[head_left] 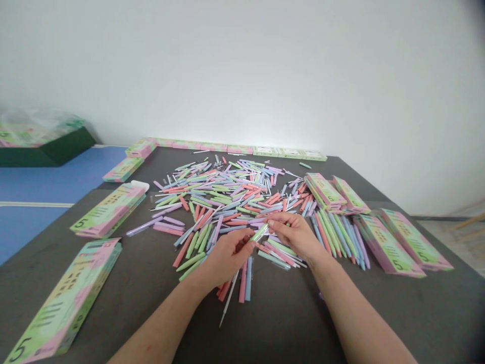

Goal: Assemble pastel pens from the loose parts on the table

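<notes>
Numeral 5 point(18, 350) on pastel cardboard boxes point(64, 298), other small print point(49, 316) seemingly too blurred

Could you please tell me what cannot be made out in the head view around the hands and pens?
Head view:
Pens beneath the left hand and right hand: hidden by those hands.
One end of the green pen: hidden by the fingers.
Lower layers of the pile of pens: hidden by the pens on top.
Print on the pink and green box: too small to read.
Dark green box: cut off by the left edge and blurred.
</notes>
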Demonstrator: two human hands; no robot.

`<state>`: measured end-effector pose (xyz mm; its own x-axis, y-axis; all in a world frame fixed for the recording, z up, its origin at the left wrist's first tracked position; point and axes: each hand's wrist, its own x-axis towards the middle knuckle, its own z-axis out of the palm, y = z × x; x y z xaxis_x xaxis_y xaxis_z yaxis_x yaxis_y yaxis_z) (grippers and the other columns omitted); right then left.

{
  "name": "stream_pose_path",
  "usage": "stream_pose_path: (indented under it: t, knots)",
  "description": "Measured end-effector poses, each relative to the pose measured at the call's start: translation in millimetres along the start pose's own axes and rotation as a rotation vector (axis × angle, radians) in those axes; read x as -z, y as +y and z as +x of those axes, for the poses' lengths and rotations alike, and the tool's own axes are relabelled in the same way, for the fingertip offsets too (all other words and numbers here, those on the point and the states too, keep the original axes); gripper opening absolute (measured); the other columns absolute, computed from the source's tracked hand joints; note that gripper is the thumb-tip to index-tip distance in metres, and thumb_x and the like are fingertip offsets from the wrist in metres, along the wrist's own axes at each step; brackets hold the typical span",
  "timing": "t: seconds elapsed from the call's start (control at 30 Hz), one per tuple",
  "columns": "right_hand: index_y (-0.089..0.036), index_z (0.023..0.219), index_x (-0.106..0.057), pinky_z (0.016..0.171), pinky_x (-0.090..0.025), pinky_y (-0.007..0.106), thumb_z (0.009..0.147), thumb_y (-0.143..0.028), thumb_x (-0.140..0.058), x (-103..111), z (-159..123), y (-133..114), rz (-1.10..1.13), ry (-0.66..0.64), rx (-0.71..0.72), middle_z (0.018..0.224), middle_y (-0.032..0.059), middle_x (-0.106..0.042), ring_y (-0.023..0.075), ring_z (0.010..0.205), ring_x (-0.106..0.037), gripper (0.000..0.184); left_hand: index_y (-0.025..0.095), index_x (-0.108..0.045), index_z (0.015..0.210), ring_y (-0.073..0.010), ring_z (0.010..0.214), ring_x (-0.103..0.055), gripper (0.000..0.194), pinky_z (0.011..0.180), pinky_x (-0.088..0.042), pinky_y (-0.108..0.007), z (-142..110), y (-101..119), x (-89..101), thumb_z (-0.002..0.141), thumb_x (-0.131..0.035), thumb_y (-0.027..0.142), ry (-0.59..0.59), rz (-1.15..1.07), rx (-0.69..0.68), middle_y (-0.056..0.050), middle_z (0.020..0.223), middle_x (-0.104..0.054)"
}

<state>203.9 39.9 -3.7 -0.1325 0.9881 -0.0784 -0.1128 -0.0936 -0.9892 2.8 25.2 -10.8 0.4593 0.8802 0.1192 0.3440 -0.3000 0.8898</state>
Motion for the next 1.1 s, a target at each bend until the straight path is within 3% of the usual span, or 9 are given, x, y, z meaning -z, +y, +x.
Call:
stream_pose_path:
  t: [0.17,0.33,0.43,0.5,0.6,0.7,0.83,0.97,1.1]
  knots:
    - [-0.013,0.091,-0.068,0.038,-0.006,0.022,0.075,-0.039,-0.070,-2,2,0,0.006,-0.002,0.010,0.058,-0.0045,-0.052,0.0010,0.037,-0.020,0.030,0.014,-0.062,0.107,-0.0107,0.053,-0.056,0.028,0.051,-0.044,-0.023,2,3,1.7,0.084,-0.051,0.027,-0.011,-0.193,0.168,0.000,0.071,-0.062]
    - [-0.015,0.093,-0.061,0.039,-0.013,0.019,0.076,-0.023,-0.057,-1,5,3,0.069,-0.001,-0.046,0.063,-0.0060,-0.045,0.0029,0.041,-0.023,0.019,0.014,-0.061,0.095,-0.0095,0.051,-0.055,0.023,0.043,-0.037,-0.018,7,0,7.3,0.080,-0.056,0.030,0.085,-0.500,0.260,0.002,0.063,-0.058]
    - [-0.017,0.099,-0.057,0.046,-0.032,0.020,0.068,-0.010,-0.050,-4,3,8,-0.107,-0.067,-0.030,0.075,-0.0029,-0.053,0.0062,0.051,-0.041,0.032,0.014,-0.060,0.086,-0.0096,0.054,-0.056,0.019,0.043,-0.037,-0.017,11,-3,12.4,0.077,-0.060,0.030,0.273,-0.635,0.288,0.000,0.064,-0.061]
    - [-0.017,0.105,-0.054,0.057,-0.041,0.024,0.069,-0.007,-0.047,-10,-1,10,-0.277,-0.167,0.003,0.081,-0.0007,-0.056,0.0099,0.061,-0.051,0.037,0.014,-0.058,0.084,-0.0103,0.056,-0.058,0.020,0.044,-0.038,-0.017,12,-5,15.9,0.074,-0.063,0.031,0.385,-0.702,0.300,-0.001,0.066,-0.063]
    - [-0.018,0.107,-0.053,0.069,-0.046,0.029,0.077,-0.007,-0.045,-20,-9,11,-0.548,-0.273,0.099,0.090,0.0030,-0.061,0.0144,0.075,-0.059,0.033,0.015,-0.057,0.082,-0.0102,0.055,-0.058,0.022,0.044,-0.037,-0.017,15,-7,20.2,0.071,-0.067,0.031,0.514,-0.751,0.324,-0.001,0.067,-0.065]
    - [-0.018,0.105,-0.056,0.075,-0.045,0.030,0.079,-0.005,-0.047,-29,-14,11,-0.810,-0.269,0.209,0.097,0.0068,-0.064,0.0177,0.085,-0.060,0.030,0.015,-0.056,0.079,-0.0093,0.052,-0.056,0.022,0.043,-0.036,-0.017,17,-8,22.9,0.069,-0.067,0.030,0.595,-0.763,0.336,0.000,0.065,-0.065]
    - [-0.016,0.110,-0.056,0.075,-0.045,0.029,0.080,-0.005,-0.049,-35,-17,11,-0.971,-0.260,0.253,0.099,0.0091,-0.067,0.0190,0.087,-0.062,0.033,0.015,-0.056,0.078,-0.0089,0.050,-0.054,0.021,0.042,-0.035,-0.018,17,-7,24.4,0.067,-0.068,0.029,0.621,-0.780,0.332,0.000,0.064,-0.065]
    - [-0.016,0.104,-0.058,0.066,-0.044,0.026,0.077,-0.006,-0.054,-37,-17,10,-1.021,-0.253,0.256,0.091,0.0073,-0.067,0.0169,0.075,-0.061,0.029,0.015,-0.055,0.077,-0.0092,0.050,-0.055,0.021,0.043,-0.036,-0.018,17,-6,25.2,0.068,-0.067,0.030,0.630,-0.786,0.322,0.000,0.065,-0.066]
    - [-0.017,0.100,-0.061,0.066,-0.045,0.026,0.080,-0.010,-0.053,-24,-12,6,-0.997,-0.125,0.306,0.091,0.0060,-0.068,0.0161,0.074,-0.062,0.022,0.016,-0.053,0.078,-0.0112,0.053,-0.059,0.022,0.043,-0.036,-0.019,16,-6,25.4,0.068,-0.067,0.029,0.626,-0.800,0.321,-0.001,0.065,-0.067]
